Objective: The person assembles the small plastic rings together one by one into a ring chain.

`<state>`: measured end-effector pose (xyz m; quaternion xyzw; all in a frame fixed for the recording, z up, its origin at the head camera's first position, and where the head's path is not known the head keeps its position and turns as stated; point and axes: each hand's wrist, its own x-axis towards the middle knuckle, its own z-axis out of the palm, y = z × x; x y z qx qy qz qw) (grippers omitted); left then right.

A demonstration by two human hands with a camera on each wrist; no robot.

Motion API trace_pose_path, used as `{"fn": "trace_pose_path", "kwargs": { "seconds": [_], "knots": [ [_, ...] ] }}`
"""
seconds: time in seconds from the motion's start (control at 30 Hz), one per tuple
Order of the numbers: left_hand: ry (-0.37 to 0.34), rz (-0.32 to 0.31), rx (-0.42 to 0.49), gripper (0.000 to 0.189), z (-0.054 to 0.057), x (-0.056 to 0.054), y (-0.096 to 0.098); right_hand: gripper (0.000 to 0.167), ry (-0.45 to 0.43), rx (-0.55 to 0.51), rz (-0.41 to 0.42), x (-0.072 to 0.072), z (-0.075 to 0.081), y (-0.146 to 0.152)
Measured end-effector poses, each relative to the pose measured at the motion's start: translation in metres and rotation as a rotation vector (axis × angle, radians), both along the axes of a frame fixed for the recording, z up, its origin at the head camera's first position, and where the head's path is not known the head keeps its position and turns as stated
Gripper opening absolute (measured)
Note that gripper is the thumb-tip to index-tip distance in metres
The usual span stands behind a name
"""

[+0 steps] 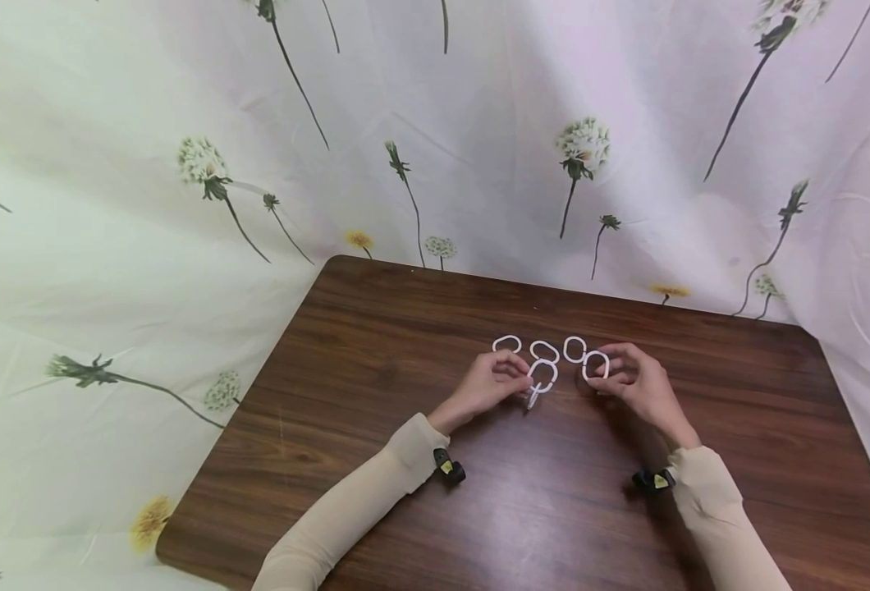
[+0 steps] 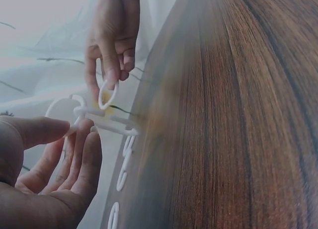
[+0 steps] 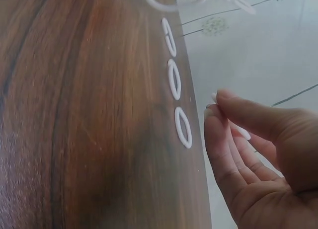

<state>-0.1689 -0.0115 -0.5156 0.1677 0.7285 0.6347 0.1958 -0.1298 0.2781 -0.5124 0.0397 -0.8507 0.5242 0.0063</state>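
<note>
Over the table, my left hand pinches a white oval ring between thumb and fingertips. A second white ring is linked through it and hangs at its lower edge. The linked pair also shows in the left wrist view, past the left fingertips. To the right, my right hand holds a single white ring by its edge, apart from the pair. In the right wrist view, the right thumb and fingertips meet, and most of that ring is hidden behind them.
Three more white rings lie in a row on the dark wood-grain table, just beyond the hands: one ring at left, one in the middle, one at right. A flower-printed cloth hangs behind the table.
</note>
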Motion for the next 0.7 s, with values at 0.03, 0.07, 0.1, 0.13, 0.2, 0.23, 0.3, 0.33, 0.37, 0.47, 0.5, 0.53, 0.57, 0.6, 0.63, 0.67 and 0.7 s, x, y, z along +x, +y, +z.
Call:
{"fn": "trace_pose_path", "kwargs": {
  "seconds": [0.03, 0.07, 0.1, 0.13, 0.2, 0.23, 0.3, 0.33, 0.37, 0.47, 0.5, 0.53, 0.57, 0.6, 0.63, 0.67, 0.7],
  "knots": [
    [-0.004, 0.001, 0.003, 0.020, 0.000, 0.000, 0.000, 0.054, 0.001, -0.009, 0.001, 0.001, 0.001, -0.001],
    [-0.009, 0.002, 0.010, 0.020, 0.000, 0.000, 0.000, 0.054, 0.002, -0.019, 0.002, 0.002, 0.002, -0.002],
    [-0.016, 0.002, 0.018, 0.020, 0.001, 0.000, 0.001, 0.054, 0.003, -0.028, 0.004, 0.002, 0.003, -0.003],
    [-0.018, 0.004, 0.020, 0.020, 0.001, 0.000, 0.001, 0.054, 0.005, -0.034, 0.005, 0.003, 0.004, -0.004],
    [-0.023, 0.007, 0.027, 0.020, 0.001, 0.000, 0.001, 0.054, 0.010, -0.049, 0.011, 0.004, 0.005, -0.005],
    [-0.027, 0.008, 0.036, 0.020, 0.001, 0.000, 0.001, 0.054, 0.013, -0.058, 0.014, 0.005, 0.006, -0.006],
    [-0.041, 0.003, 0.060, 0.020, 0.001, 0.000, 0.002, 0.054, 0.019, -0.075, 0.025, 0.006, 0.007, -0.008],
    [-0.044, 0.004, 0.070, 0.020, 0.001, 0.000, 0.002, 0.053, 0.022, -0.084, 0.031, 0.007, 0.007, -0.008],
    [-0.051, 0.002, 0.086, 0.020, 0.000, 0.000, 0.003, 0.053, 0.026, -0.092, 0.037, 0.007, 0.007, -0.009],
    [-0.055, 0.004, 0.107, 0.019, 0.001, 0.000, 0.003, 0.054, 0.035, -0.116, 0.050, 0.009, 0.008, -0.011],
    [-0.052, 0.008, 0.108, 0.019, 0.000, 0.000, 0.003, 0.054, 0.037, -0.122, 0.054, 0.009, 0.008, -0.012],
    [-0.052, 0.009, 0.111, 0.019, 0.000, 0.000, 0.003, 0.054, 0.038, -0.128, 0.056, 0.010, 0.008, -0.012],
    [-0.052, 0.011, 0.109, 0.019, 0.000, 0.000, 0.003, 0.054, 0.038, -0.134, 0.058, 0.010, 0.008, -0.013],
    [-0.053, 0.012, 0.107, 0.019, 0.000, 0.000, 0.003, 0.054, 0.036, -0.141, 0.059, 0.011, 0.008, -0.014],
    [-0.053, 0.014, 0.103, 0.019, 0.000, 0.000, 0.003, 0.054, 0.034, -0.145, 0.061, 0.011, 0.008, -0.014],
    [-0.052, 0.015, 0.098, 0.019, 0.000, 0.000, 0.003, 0.054, 0.032, -0.150, 0.062, 0.011, 0.008, -0.015],
    [-0.054, 0.016, 0.098, 0.019, 0.000, 0.000, 0.003, 0.054, 0.028, -0.156, 0.065, 0.011, 0.008, -0.015]
  ]
}}
